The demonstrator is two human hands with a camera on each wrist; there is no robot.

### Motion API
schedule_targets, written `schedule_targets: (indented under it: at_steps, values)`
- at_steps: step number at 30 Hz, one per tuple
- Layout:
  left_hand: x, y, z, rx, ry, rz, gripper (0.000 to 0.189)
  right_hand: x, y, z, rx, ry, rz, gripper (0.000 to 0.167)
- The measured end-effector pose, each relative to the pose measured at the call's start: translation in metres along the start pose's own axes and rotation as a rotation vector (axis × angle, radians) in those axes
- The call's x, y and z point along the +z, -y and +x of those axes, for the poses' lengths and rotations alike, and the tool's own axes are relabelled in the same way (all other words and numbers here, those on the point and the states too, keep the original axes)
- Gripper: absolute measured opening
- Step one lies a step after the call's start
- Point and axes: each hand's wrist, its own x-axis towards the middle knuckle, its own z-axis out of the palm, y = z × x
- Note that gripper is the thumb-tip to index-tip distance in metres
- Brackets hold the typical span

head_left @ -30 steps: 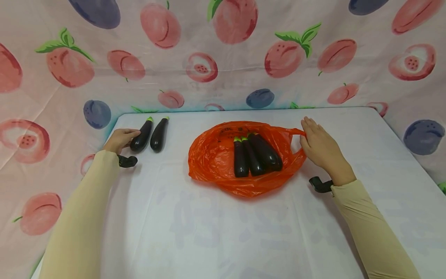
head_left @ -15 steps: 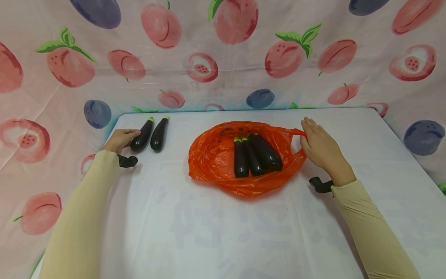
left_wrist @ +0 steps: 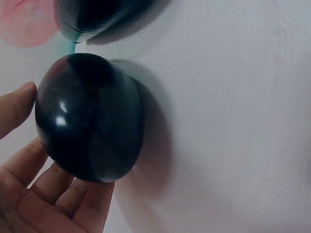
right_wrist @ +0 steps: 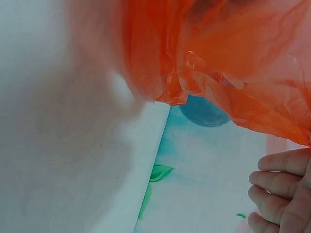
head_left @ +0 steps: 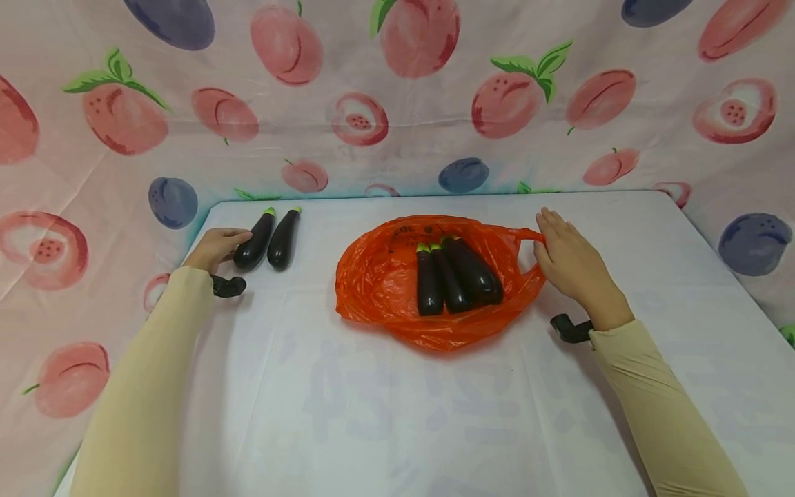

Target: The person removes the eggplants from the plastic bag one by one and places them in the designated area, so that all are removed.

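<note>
Two dark eggplants with green tips lie at the far left of the table. My left hand [head_left: 214,250] holds the nearer-left eggplant [head_left: 253,243], its thumb on one side and fingers on the other, as the left wrist view shows. Just right of it lies the second eggplant [head_left: 284,241], apart from my hand. Mid-table, an orange-red plastic bag [head_left: 373,276] is spread wide, with three eggplants [head_left: 455,279] side by side in it. My right hand [head_left: 574,266] holds the bag's stretched handle [head_left: 528,235] near the thumb; its other fingers are straight. The thumb's grip is partly hidden.
A white cloth covers the table [head_left: 397,414]. Behind it hangs a peach-printed curtain [head_left: 397,159], close to the back edge. Dark wrist cameras [head_left: 571,329] stick out from both sleeves.
The eggplant at my left hand has shifted very slightly to the right. Both hands and the bag look the same otherwise.
</note>
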Motion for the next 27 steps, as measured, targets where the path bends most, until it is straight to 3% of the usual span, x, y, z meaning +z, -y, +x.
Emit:
schedule_targets:
  at_steps: [27]
  values:
    - [-0.011,-0.005,-0.006,0.022,-0.020,0.014,0.062,-0.001,0.000,0.000,-0.003,-0.005,0.000,0.056]
